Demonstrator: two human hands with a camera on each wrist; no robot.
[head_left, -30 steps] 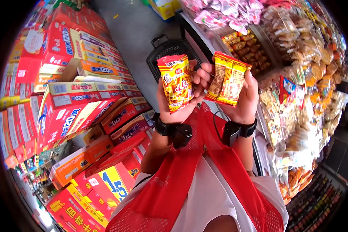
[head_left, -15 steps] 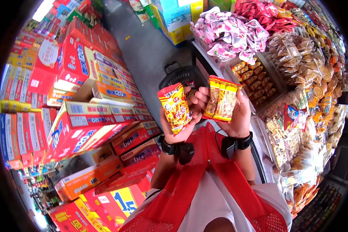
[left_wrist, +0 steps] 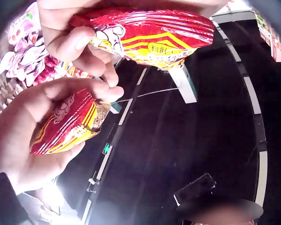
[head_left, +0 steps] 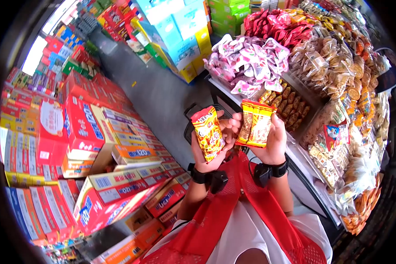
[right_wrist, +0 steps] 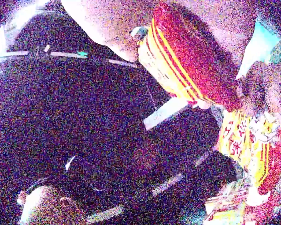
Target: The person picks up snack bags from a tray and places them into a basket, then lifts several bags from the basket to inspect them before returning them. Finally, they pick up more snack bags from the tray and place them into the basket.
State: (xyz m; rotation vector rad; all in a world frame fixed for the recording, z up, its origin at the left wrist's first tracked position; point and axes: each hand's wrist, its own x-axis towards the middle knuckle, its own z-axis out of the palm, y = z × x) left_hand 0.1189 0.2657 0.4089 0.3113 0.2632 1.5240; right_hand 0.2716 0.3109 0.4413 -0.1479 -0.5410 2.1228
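In the head view my left hand [head_left: 227,140] holds a small red-and-yellow snack packet [head_left: 208,136], printed front facing up. Beside it, my right hand [head_left: 275,147] grips a second packet [head_left: 256,125] of similar colours, its seamed back showing. The fingertips of both hands come close together between the packets. From the left wrist view, the thumb and fingers of each hand curl about the edges of the packets. Heavy grain blurs the right wrist view, where the red-and-yellow wrappers still show.
A black basket [head_left: 190,111] is partly hidden behind the hands. On the right, a display counter bears pink-and-white packs [head_left: 246,66], a tray of wrapped sweets [head_left: 290,105] and bagged snacks [head_left: 334,61]. Stacked red cartons [head_left: 119,189] line the left; blue boxes [head_left: 176,39] stand ahead.
The head view has shifted, bringing more of the aisle and counter into sight. Both hands keep their packets side by side, now lower and slightly right in the picture.
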